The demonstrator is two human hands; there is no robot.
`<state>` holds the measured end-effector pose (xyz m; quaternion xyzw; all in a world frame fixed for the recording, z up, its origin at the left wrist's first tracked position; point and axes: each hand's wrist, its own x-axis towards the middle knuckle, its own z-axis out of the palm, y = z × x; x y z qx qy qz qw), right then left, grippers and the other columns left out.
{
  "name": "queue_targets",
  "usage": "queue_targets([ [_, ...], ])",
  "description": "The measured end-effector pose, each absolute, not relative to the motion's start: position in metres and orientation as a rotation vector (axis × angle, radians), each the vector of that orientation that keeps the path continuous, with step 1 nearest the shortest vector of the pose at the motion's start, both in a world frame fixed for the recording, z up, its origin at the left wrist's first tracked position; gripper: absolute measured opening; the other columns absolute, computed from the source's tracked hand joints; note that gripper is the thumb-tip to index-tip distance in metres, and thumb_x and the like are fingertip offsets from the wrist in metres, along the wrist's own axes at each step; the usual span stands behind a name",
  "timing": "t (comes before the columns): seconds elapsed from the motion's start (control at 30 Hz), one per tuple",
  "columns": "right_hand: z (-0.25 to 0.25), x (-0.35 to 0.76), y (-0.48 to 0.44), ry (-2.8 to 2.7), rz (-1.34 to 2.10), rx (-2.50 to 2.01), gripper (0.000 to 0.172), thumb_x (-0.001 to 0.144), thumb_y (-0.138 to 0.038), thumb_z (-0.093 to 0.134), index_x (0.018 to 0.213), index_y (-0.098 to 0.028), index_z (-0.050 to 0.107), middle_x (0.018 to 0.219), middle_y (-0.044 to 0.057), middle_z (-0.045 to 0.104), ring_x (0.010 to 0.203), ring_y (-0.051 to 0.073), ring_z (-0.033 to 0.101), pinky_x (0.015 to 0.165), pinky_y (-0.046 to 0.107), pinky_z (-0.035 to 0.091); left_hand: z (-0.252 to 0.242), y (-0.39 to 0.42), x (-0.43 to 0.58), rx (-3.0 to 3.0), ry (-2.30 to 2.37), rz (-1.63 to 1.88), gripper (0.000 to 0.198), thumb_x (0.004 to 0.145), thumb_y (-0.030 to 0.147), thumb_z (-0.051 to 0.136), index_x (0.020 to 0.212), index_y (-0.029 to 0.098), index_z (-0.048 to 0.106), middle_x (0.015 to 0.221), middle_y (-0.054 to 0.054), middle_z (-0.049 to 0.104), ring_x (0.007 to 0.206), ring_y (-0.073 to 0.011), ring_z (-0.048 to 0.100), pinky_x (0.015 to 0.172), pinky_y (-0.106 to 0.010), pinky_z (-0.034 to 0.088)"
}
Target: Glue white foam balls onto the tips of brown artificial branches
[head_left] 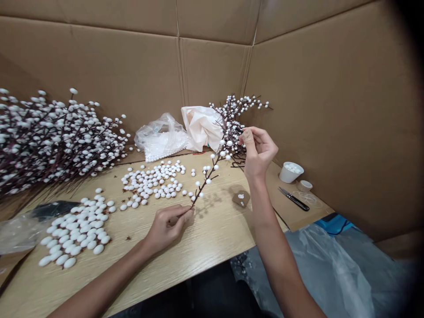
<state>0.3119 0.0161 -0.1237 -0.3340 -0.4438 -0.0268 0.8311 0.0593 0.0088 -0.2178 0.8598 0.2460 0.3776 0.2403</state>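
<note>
My left hand (172,226) is closed in a pinch round the lower end of a dark artificial berry branch (200,189). The branch slants up and to the right over the table, with white berries along its twigs and some bare twig tips. Raised to the right of its upper end is my right hand (260,148), thumb and fingers pinched together. A tan wrap covers that thumb's tip. What the right fingers hold, if anything, cannot be made out against the dark twigs behind. Loose white berries (150,182) lie spread on the table beyond my left hand.
A large bundle of berry branches (59,137) fills the left back; a smaller bunch (233,110) stands behind my right hand. Larger white berries (77,229) lie at left. A bag of white balls (162,137), a white cup (290,172), scissors (294,198) and cardboard walls (115,66) surround the table.
</note>
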Motion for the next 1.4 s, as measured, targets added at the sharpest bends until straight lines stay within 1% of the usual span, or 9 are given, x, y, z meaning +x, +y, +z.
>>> queue_targets([
  [0.1, -0.1238, 0.3126, 0.0166, -0.927, -0.06, -0.688, 0.006, 0.079, -0.023, 0.063, 0.084, -0.02, 0.065, 0.072, -0.001, 0.062, 0.063, 0.008, 0.059, 0.06, 0.024, 0.049, -0.2183, 0.0097, 0.0585, 2.361, 0.679, 1.028, 0.019, 0.084, 0.016, 0.057, 0.091, 0.01, 0.074, 0.081, -0.009, 0.075, 0.069, -0.0157, 0.069, 0.055, -0.019, 0.052],
  [0.3, -0.1237, 0.3121, 0.0157, -0.947, -0.077, -0.738, 0.008, 0.08, -0.026, 0.062, 0.084, -0.02, 0.064, 0.075, 0.0, 0.062, 0.064, 0.009, 0.059, 0.063, 0.025, 0.05, -0.2174, 0.0097, 0.059, 2.354, 0.669, 1.025, 0.019, 0.084, 0.016, 0.057, 0.092, 0.009, 0.074, 0.079, -0.009, 0.074, 0.067, -0.015, 0.069, 0.055, -0.018, 0.052],
  [0.73, -0.1236, 0.3127, 0.0146, -0.978, -0.034, -0.688, 0.004, 0.077, -0.021, 0.064, 0.08, -0.019, 0.066, 0.072, -0.001, 0.062, 0.064, 0.009, 0.059, 0.063, 0.025, 0.05, -0.2187, 0.0098, 0.0591, 2.352, 0.679, 1.038, 0.018, 0.083, 0.015, 0.058, 0.09, 0.01, 0.074, 0.079, -0.009, 0.075, 0.068, -0.0151, 0.069, 0.055, -0.018, 0.051],
  [0.93, -0.1255, 0.3145, 0.0157, -0.977, -0.06, -0.733, 0.005, 0.079, -0.024, 0.063, 0.082, -0.02, 0.065, 0.073, -0.001, 0.062, 0.065, 0.009, 0.059, 0.063, 0.025, 0.05, -0.2181, 0.0089, 0.058, 2.355, 0.698, 1.033, 0.018, 0.083, 0.017, 0.058, 0.089, 0.012, 0.074, 0.079, -0.008, 0.075, 0.067, -0.0155, 0.069, 0.055, -0.019, 0.052],
  [1.4, -0.1247, 0.3141, 0.0152, -0.974, -0.069, -0.771, 0.007, 0.08, -0.027, 0.061, 0.083, -0.02, 0.063, 0.075, 0.0, 0.062, 0.066, 0.01, 0.06, 0.064, 0.026, 0.052, -0.2152, 0.0083, 0.0596, 2.36, 0.702, 1.017, 0.02, 0.084, 0.018, 0.056, 0.089, 0.012, 0.074, 0.078, -0.009, 0.074, 0.066, -0.0155, 0.069, 0.055, -0.019, 0.052],
])
